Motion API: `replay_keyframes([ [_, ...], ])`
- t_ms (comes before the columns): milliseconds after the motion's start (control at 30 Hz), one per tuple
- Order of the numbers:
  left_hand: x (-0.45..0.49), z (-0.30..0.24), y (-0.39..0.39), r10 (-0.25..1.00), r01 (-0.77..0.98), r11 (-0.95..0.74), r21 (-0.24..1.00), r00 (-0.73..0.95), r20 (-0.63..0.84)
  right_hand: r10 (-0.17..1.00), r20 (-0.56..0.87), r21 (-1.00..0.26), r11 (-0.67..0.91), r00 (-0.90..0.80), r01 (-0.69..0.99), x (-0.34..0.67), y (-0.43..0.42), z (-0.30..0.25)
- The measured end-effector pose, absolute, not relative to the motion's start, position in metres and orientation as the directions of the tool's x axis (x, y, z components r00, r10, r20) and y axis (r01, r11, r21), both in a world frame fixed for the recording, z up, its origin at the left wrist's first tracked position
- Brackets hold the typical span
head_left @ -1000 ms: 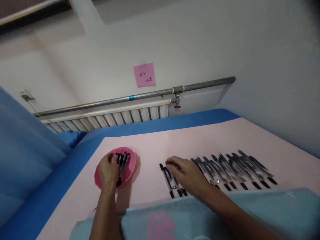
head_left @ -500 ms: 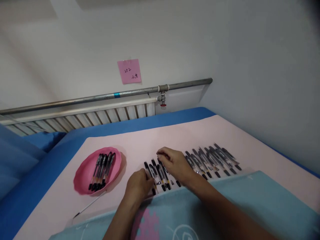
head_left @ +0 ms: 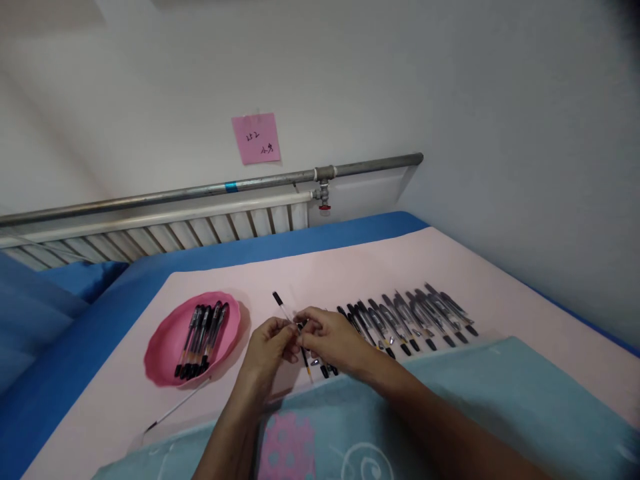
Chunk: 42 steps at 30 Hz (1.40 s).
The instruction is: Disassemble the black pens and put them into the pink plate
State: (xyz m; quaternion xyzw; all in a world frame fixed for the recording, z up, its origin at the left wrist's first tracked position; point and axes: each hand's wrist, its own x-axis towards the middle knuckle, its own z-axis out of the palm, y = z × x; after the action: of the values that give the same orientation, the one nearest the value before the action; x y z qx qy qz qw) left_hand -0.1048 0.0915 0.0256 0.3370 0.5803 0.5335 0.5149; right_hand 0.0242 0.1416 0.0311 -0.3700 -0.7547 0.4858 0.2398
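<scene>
My left hand and my right hand meet at the near side of the pink sheet, thumbs and fingers pinched together. Between them is a slim pen, its black end slanting up to the left. A dark length with a yellowish tip shows below my fingers; whether it belongs to the same pen I cannot tell. Its middle is hidden. Under and beside my right hand lie a few more pens. Further right runs a slanting row of black-capped clear pens, with small loose parts among them.
A pink scalloped dish at left holds several black pens. A thin refill lies by its near rim. A pale blue cloth covers the front. Behind the table are a radiator, a pipe and a pink note.
My hands have come together: the left moved slightly up, the right moved left and down. A pen now shows raised between them. The view has shifted slightly.
</scene>
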Motion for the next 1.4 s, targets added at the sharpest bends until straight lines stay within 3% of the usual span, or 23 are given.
replay_keyframes([
  [200,-0.101,0.023,0.091,0.955,-0.187,0.148,0.971,-0.229,-0.189,0.803,0.064,-0.841,0.363,-0.593,0.400,0.026,0.144,0.028],
  [367,-0.105,0.019,0.089,0.950,0.070,0.224,0.972,-0.237,-0.202,0.829,0.086,-0.849,0.351,-0.553,0.395,0.031,0.152,0.028],
  [467,-0.105,0.013,0.087,0.930,0.420,0.341,0.841,-0.279,-0.238,0.876,0.081,-0.846,0.313,-0.475,0.432,0.035,0.158,0.032],
  [567,-0.102,0.009,0.086,0.942,0.689,0.334,0.643,-0.259,-0.212,0.877,0.085,-0.841,0.318,-0.473,0.438,0.038,0.160,0.034],
  [767,-0.107,0.012,0.086,0.948,0.839,0.316,0.443,-0.254,-0.194,0.848,0.114,-0.818,0.375,-0.517,0.436,0.038,0.158,0.031],
  [867,-0.114,0.014,0.085,0.944,0.847,0.330,0.416,-0.298,-0.142,0.840,0.127,-0.802,0.400,-0.528,0.444,0.039,0.158,0.029],
  [933,-0.119,0.016,0.085,0.927,0.801,0.369,0.471,-0.353,-0.126,0.838,0.125,-0.791,0.407,-0.530,0.457,0.039,0.158,0.029],
  [1000,-0.126,0.019,0.086,0.896,0.646,0.411,0.644,-0.416,-0.155,0.833,0.119,-0.784,0.412,-0.540,0.463,0.038,0.157,0.030],
  [1100,-0.140,0.025,0.089,0.872,0.119,0.292,0.949,-0.440,-0.213,0.784,0.077,-0.791,0.424,-0.616,0.441,0.037,0.152,0.036],
  [1167,-0.149,0.028,0.091,0.859,-0.221,0.133,0.966,-0.460,-0.224,0.727,0.024,-0.811,0.416,-0.686,0.412,0.036,0.148,0.039],
  [1233,-0.157,0.029,0.092,0.830,-0.394,0.033,0.919,-0.501,-0.245,0.681,-0.023,-0.832,0.392,-0.732,0.391,0.035,0.145,0.040],
  [1400,-0.161,0.027,0.094,0.797,-0.465,-0.056,0.883,-0.553,-0.241,0.634,-0.025,-0.801,0.451,-0.773,0.395,0.034,0.141,0.040],
])
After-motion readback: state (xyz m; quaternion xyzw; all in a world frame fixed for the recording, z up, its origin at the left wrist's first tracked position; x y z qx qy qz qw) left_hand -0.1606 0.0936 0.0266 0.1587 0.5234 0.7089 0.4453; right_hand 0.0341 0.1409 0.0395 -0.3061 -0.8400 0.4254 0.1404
